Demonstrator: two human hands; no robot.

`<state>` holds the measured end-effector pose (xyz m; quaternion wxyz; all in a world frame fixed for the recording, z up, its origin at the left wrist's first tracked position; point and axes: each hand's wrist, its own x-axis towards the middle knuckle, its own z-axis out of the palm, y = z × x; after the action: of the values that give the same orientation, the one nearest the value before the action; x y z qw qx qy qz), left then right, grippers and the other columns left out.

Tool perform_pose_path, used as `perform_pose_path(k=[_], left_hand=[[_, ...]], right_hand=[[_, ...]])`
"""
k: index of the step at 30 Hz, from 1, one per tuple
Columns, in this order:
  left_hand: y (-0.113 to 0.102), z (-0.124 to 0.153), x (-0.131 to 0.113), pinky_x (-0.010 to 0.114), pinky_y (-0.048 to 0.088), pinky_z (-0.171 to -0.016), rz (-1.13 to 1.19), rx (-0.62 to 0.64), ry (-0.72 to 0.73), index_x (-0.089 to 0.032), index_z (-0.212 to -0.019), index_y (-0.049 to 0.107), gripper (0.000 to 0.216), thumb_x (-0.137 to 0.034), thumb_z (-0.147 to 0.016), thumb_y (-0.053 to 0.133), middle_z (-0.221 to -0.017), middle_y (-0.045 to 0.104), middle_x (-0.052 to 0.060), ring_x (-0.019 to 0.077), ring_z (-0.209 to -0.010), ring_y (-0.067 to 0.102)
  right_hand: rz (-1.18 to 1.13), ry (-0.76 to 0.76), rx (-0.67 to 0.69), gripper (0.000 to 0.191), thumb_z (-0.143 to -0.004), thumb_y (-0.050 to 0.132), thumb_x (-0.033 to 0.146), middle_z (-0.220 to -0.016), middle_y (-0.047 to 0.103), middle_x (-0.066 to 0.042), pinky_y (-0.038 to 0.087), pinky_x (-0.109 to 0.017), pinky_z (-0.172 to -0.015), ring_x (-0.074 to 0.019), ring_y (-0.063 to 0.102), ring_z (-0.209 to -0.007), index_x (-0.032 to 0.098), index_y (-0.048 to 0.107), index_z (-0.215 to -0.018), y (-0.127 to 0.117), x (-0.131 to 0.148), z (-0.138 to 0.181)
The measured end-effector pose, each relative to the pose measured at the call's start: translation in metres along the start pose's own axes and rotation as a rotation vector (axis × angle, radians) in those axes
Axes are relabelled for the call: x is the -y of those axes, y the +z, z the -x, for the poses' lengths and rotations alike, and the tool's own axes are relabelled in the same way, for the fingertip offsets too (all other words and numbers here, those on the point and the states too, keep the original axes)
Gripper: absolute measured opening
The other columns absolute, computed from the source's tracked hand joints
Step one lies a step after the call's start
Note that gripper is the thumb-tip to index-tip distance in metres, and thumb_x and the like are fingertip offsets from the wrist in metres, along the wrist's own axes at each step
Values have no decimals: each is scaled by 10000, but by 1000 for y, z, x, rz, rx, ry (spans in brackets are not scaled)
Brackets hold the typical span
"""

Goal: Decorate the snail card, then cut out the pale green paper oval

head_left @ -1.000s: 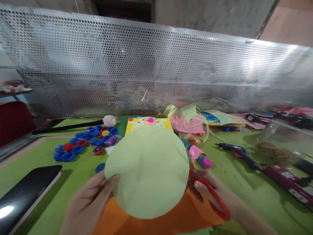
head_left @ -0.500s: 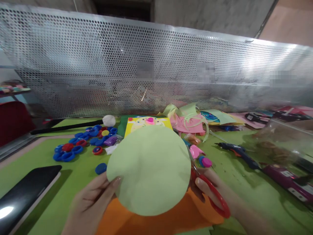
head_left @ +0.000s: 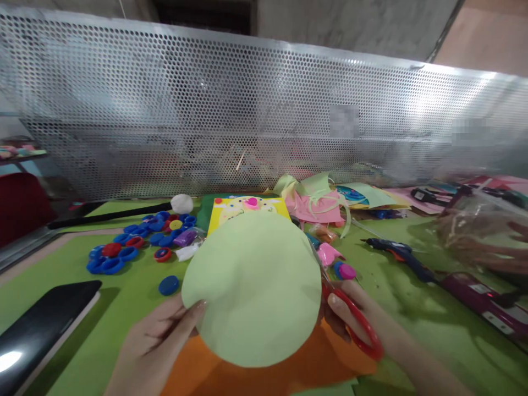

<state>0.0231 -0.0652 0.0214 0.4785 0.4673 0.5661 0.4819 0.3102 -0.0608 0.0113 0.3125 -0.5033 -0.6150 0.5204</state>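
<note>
A round sheet of pale green paper [head_left: 256, 291] is held up in front of me. My left hand [head_left: 160, 335] pinches its left edge, thumb on the near face. Red-handled scissors [head_left: 358, 324] sit in my right hand [head_left: 358, 308], their blades partly hidden along the paper's right edge. The right fingers also seem to touch that edge from behind. Below the disc lies an orange sheet [head_left: 231, 379]. Behind it, a yellow card with a pink dot [head_left: 280, 208] is partly covered by the disc.
Blue and red bottle caps [head_left: 111, 265] lie left, near a black phone-like slab [head_left: 45, 324]. Paper scraps [head_left: 319, 206] are piled at the back. A glue gun [head_left: 398, 250] and a purple device [head_left: 482, 302] lie right. Another person's hand [head_left: 482, 236] shows by clear plastic. A perforated metal panel [head_left: 264, 99] stands behind.
The paper disc has tilted slightly in my hands, which still hold the disc and scissors. At the right, the other person's hand and the clear plastic have shifted.
</note>
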Motion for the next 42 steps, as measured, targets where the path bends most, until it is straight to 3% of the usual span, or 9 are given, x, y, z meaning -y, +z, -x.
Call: perform_pose_path(k=[9, 13, 19, 28, 33, 38, 42], left_hand=[[2, -2, 0, 194, 558, -624, -90, 6, 34, -298, -727, 753, 291, -535, -560, 725, -734, 761, -7, 239, -756, 678], [-4, -4, 6, 175, 545, -650, -148, 59, 37, -310, -802, 745, 254, -497, -640, 694, -728, 746, -13, 215, -763, 667], [-1, -6, 6, 219, 562, -657, -99, 111, 30, -291, -762, 760, 287, -519, -596, 713, -738, 752, 9, 242, -720, 677], [-2, -10, 8, 206, 563, -666, -117, 84, 68, -306, -742, 759, 272, -522, -581, 720, -741, 755, 4, 265, -814, 678], [-1, -8, 6, 215, 560, -637, -145, 144, 109, -308, -784, 759, 262, -508, -629, 693, -740, 756, 8, 250, -745, 676], [1, -6, 2, 188, 548, -654, -88, 217, 93, -321, -810, 754, 243, -495, -657, 682, -738, 758, -13, 216, -722, 678], [5, -2, 0, 164, 539, -610, -53, 201, 90, -314, -783, 755, 230, -494, -660, 683, -690, 752, -29, 195, -690, 674]], right_hand=[[-3, -51, 6, 549, -763, 386, 697, -484, 406, 52, 297, -226, -412, -77, 370, -413, 166, 508, -688, -3, -6, -1], [-11, 11, -7, 574, -705, 374, 758, -434, 362, 64, 254, -217, -371, -72, 339, -370, 199, 410, -580, -2, -2, -3], [13, -28, -29, 526, -736, 403, 715, -499, 427, 47, 325, -250, -480, -87, 390, -445, 200, 410, -625, -5, 7, -2], [6, 34, -27, 566, -699, 391, 748, -437, 396, 71, 281, -210, -386, -70, 355, -372, 191, 439, -612, -3, 1, -8], [34, -5, -23, 561, -680, 421, 743, -441, 429, 61, 315, -209, -442, -64, 387, -400, 198, 386, -552, -5, 4, -9], [9, 47, -45, 546, -677, 432, 739, -408, 344, 93, 224, -195, -359, -52, 302, -339, 212, 359, -556, -7, -2, -10], [45, 42, -16, 550, -654, 482, 729, -433, 408, 69, 287, -204, -406, -64, 378, -394, 197, 390, -548, -14, 1, -8]])
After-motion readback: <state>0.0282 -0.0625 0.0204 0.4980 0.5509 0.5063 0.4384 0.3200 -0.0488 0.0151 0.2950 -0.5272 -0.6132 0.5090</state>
